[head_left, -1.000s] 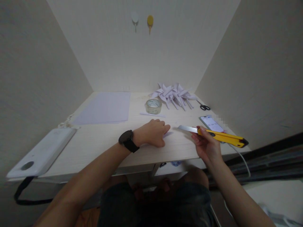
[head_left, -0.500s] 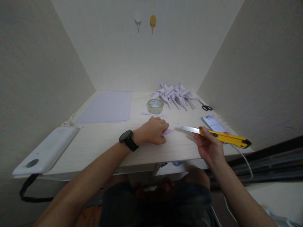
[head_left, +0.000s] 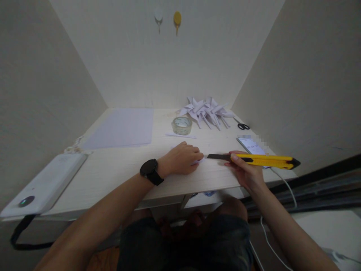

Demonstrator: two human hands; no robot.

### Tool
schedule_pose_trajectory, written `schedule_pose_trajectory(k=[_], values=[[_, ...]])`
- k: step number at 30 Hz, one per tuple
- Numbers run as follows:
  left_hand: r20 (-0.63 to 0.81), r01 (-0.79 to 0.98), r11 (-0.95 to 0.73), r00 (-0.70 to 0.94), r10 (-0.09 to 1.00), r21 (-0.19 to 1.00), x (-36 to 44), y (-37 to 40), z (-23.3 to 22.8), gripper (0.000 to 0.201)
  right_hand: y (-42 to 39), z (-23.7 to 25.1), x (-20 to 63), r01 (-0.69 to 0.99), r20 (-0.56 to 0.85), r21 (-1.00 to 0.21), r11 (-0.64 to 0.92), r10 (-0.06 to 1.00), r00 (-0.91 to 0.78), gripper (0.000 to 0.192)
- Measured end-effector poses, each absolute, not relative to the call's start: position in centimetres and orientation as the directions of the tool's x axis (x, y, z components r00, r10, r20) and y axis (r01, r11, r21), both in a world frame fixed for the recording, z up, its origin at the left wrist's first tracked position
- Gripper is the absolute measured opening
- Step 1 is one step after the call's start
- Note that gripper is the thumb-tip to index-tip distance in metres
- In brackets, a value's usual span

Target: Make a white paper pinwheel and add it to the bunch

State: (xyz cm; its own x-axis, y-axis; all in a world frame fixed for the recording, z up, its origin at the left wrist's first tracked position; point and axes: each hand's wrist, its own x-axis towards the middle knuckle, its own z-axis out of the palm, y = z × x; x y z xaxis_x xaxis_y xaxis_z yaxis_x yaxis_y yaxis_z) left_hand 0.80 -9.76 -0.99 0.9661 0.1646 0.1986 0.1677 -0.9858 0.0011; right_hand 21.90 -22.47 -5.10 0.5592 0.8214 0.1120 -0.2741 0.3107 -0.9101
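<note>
My left hand [head_left: 183, 158], with a black watch on its wrist, is closed over a small piece of white paper [head_left: 199, 161] on the desk. Only a bit of that paper shows past my fingers; the rest is hidden. My right hand [head_left: 246, 174] grips a yellow utility knife [head_left: 267, 160] near its front end. Its blade is out, looks dark and points left, with the tip close to my left fingers and the paper. Just beyond my left hand lie a thin white paper stick [head_left: 181, 135] and a roll of clear tape [head_left: 182, 128].
Several white paper pinwheels [head_left: 207, 111] are heaped at the back, with black scissors [head_left: 243, 126] and a phone [head_left: 250, 144] along the right. White paper [head_left: 124, 126] lies back left. A white device [head_left: 53, 177] rests on the left edge. A white cable [head_left: 286, 184] hangs at right.
The knife has turned in my right hand: its blade, bright before, now looks dark, and its tip is nearer my left fingers. The view has shifted slightly.
</note>
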Motion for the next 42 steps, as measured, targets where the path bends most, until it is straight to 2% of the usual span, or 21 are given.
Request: schedule_pose_trajectory(k=[4, 10, 12, 20, 32, 37, 42], values=[[0.226, 0.139, -0.986, 0.961, 0.157, 0.094, 0.7, -9.3, -1.3, 0.016, -22.4, -4.7, 21.8, -0.198, 0.148, -0.939, 0.281, 0.850, 0.506, 0.030], [0.213, 0.113, -0.965, 0.963, 0.165, 0.237, 0.7, -8.9, -1.4, 0.016, -22.6, -5.1, 22.0, -0.172, 0.135, -0.957, 0.234, 0.883, 0.450, 0.029], [0.203, 0.120, -0.964, 0.965, 0.169, 0.237, 0.7, -8.9, -1.3, 0.017, -22.7, -5.3, 22.0, -0.164, 0.136, -0.960, 0.228, 0.888, 0.440, 0.028], [0.216, 0.163, -0.981, 0.959, 0.183, 0.106, 0.8, -9.1, -1.1, 0.010, -22.9, -5.9, 22.1, -0.136, 0.139, -0.968, 0.211, 0.902, 0.408, 0.028], [0.216, 0.126, -0.958, 0.959, 0.184, 0.257, 0.9, -8.7, -1.3, 0.013, -22.8, -6.2, 22.5, -0.050, 0.141, -0.984, 0.172, 0.915, 0.377, 0.028], [0.211, 0.134, -0.950, 0.957, 0.198, 0.282, 0.9, -8.8, -1.2, 0.012, -22.9, -6.3, 22.6, -0.037, 0.189, -0.976, 0.215, 0.919, 0.346, 0.027], [0.216, 0.136, -0.957, 0.957, 0.194, 0.257, 0.9, -8.7, -1.3, 0.014, -23.0, -6.3, 23.0, 0.214, 0.281, -0.951, 0.222, 0.910, 0.305, 0.030]])
